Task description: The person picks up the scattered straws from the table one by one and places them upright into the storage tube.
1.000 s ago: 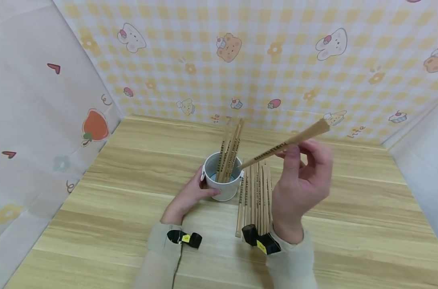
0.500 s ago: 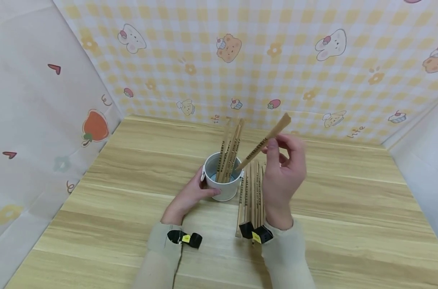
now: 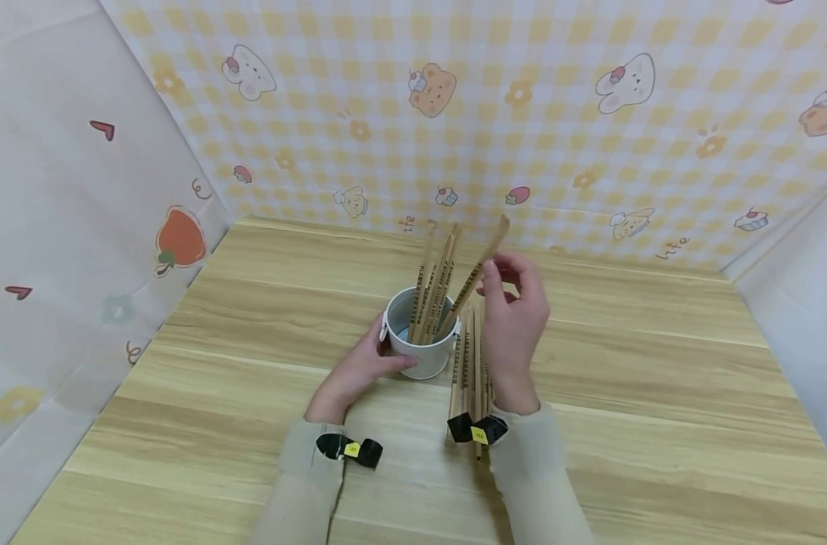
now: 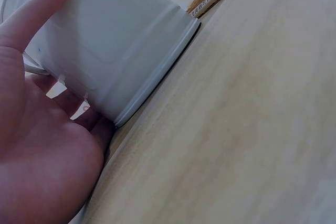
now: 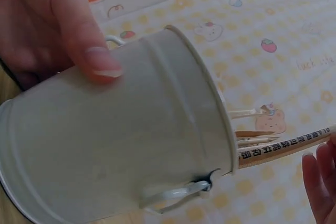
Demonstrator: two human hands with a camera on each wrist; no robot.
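A small white metal bucket (image 3: 427, 365) stands upright on the table with several paper-wrapped straws (image 3: 430, 291) leaning in it. My left hand (image 3: 362, 369) grips its left side, thumb across the front wall and fingers round behind. Above the bucket's right rim, my right hand (image 3: 520, 322) pinches one paper-wrapped straw (image 3: 472, 281) between thumb and fingers near its upper part. That straw slants, its lower end inside the bucket. In the right wrist view, printed lettering shows along the held straw (image 5: 286, 149), and the fingers appear at the right edge.
Several more wrapped straws (image 3: 464, 378) lie side by side on the wood-grain table (image 3: 209, 363), right of the bucket and partly under the right wrist. A patterned cloth (image 3: 359, 91) hangs behind the table, and a white one (image 3: 59, 189) on the left.
My right hand has moved left, carrying the straw toward the bucket. The straw has tilted more upright and its lower end has gone down into the bucket. My left hand stays still.
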